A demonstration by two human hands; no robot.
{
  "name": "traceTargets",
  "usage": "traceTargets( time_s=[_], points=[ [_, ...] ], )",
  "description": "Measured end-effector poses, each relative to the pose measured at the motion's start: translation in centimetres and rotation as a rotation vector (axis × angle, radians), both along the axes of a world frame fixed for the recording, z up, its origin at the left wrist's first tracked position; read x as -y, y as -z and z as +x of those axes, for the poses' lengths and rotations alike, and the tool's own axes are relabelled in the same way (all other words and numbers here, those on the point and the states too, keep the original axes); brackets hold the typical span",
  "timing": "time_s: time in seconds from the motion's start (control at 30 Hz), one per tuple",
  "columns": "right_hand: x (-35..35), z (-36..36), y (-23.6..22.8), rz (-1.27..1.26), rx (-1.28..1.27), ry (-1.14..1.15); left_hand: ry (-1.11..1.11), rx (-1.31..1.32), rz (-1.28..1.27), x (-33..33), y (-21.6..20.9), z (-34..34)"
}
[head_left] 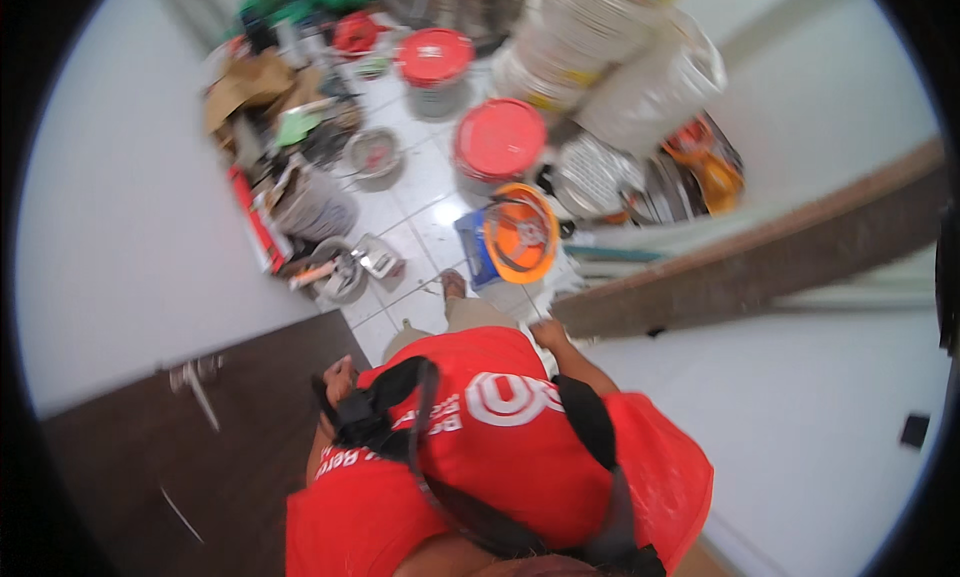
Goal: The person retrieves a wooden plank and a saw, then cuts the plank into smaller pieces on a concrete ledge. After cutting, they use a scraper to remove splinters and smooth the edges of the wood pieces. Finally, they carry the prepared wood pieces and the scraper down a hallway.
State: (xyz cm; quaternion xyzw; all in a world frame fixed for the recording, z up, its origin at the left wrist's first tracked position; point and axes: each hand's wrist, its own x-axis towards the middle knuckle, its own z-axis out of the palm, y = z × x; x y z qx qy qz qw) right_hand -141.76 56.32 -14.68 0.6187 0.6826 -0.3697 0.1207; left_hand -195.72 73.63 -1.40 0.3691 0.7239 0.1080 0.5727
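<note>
My left hand [341, 378] hangs beside my red shirt [520, 437], close to a black strap [380, 402] and near a dark brown door [200, 437]. Blur hides how its fingers lie. Low at my right side is my right hand [547, 333], beside the brown door frame [740, 262]; its fingers are too smeared to read. Nothing held shows clearly in either hand. Ahead of my foot [453, 283], an orange hard hat [522, 235] lies with its inside up, on or against a blue container [474, 249].
Buckets with red lids [500, 140] stand on the white tiled floor [425, 232]. A tall stack of white buckets [570, 47] leans at the right. Along the left wall are a sack [312, 205], a small tub [373, 154], cardboard [250, 87] and loose clutter. The door has a metal handle [200, 387].
</note>
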Motion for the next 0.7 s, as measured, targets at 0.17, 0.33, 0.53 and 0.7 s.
traceTargets(
  time_s=[0.17,0.33,0.53,0.7],
  points=[
    [-12.4,-3.4,-4.1,-0.142,-0.151,0.953,0.131,-0.048,-0.172,-5.8,9.1,-6.8],
    [-15.1,-4.7,-4.3,-0.101,-0.144,0.928,0.378,0.010,-0.160,-13.9,10.4,-5.7],
    [-15.9,-5.5,-4.6,-0.454,-0.020,0.903,0.553,-0.018,-0.186,-29.9,12.4,-1.1],
    [-17.5,-7.6,-2.5,-0.590,-0.051,1.192,0.636,-0.040,-0.189,-41.0,13.3,1.8]
  ],
)
